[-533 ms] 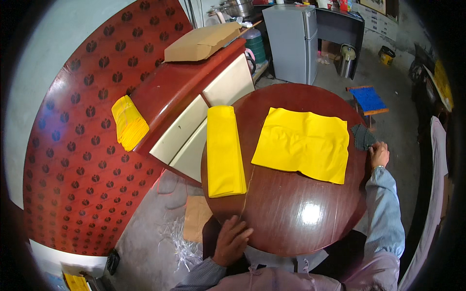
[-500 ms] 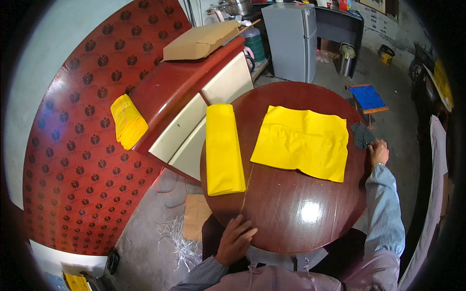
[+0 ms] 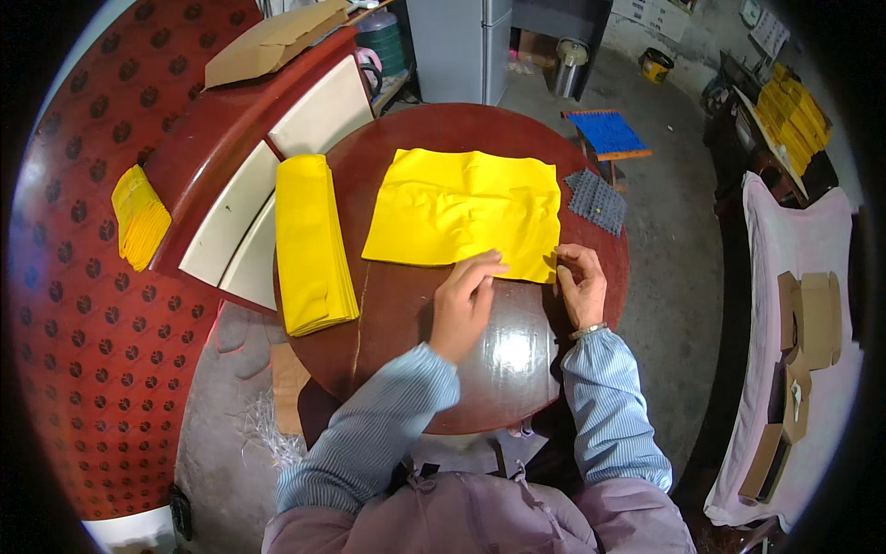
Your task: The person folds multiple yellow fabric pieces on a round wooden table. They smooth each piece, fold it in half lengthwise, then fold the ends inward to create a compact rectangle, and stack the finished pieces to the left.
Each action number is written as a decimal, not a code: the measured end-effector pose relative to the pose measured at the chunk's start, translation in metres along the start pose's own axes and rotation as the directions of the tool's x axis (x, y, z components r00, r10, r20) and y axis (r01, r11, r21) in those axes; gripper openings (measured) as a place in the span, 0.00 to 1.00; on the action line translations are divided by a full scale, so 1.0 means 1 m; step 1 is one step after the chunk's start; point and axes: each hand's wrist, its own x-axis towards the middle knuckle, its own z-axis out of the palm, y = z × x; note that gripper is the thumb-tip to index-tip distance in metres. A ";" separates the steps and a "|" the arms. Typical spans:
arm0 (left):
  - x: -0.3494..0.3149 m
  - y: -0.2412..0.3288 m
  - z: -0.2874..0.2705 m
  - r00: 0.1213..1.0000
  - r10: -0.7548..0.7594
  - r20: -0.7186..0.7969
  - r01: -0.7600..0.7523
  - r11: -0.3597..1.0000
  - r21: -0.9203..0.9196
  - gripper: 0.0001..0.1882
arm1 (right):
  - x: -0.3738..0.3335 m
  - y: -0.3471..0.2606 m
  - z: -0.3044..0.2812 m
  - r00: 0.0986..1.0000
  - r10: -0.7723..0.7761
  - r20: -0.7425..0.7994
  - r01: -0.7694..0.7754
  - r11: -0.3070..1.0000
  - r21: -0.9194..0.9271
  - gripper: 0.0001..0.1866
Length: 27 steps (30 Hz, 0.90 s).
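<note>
A creased yellow sheet (image 3: 461,203), cloth-like, lies flat on the round brown table (image 3: 415,379). My left hand (image 3: 464,305) is at its near edge, forefinger stretched over the edge and thumb apart. At the sheet's near right corner is my right hand (image 3: 582,288), its fingers bent and its thumb and forefinger a little apart beside the edge. Both hands appear to hold nothing. To the left rests a long stack of folded yellow sheets (image 3: 312,245). A dark grey textured pad (image 3: 597,200) lies beyond my right hand, near the table's right rim.
A red cabinet (image 3: 198,166) with cream doors adjoins the table's left side, bearing an open cardboard box (image 3: 272,46) and a yellow bundle (image 3: 140,218). A blue-topped stool (image 3: 606,133) stands beyond the table. Cardboard boxes (image 3: 814,323) lie on a pale cloth at right.
My right hand has let go of the grey pad and come to the sheet's near right corner. My left hand has moved from the table's near rim up to the sheet. The view has shifted right.
</note>
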 end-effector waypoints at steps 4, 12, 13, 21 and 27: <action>0.022 -0.033 0.043 0.993 -0.044 0.106 0.047 0.998 -0.032 0.14 | 0.000 0.001 -0.020 0.963 -0.245 0.114 0.261 0.952 -0.157 0.19; 0.011 -0.064 0.075 0.992 -0.091 0.086 0.086 0.994 0.062 0.18 | 0.011 0.014 -0.028 0.911 -0.227 0.343 0.302 0.936 -0.182 0.15; 0.011 -0.066 0.071 0.990 -0.099 0.099 0.093 0.993 0.066 0.18 | 0.011 0.014 -0.028 0.904 -0.239 0.353 0.313 0.934 -0.171 0.15; 0.023 -0.077 0.027 0.954 -0.155 0.257 0.156 0.988 0.015 0.13 | 0.003 0.004 -0.013 0.868 -0.244 0.433 0.283 0.959 -0.027 0.10; 0.027 -0.072 0.017 0.920 -0.151 0.362 0.141 0.989 0.054 0.12 | 0.008 0.003 -0.004 0.890 -0.143 0.434 0.134 0.990 0.050 0.11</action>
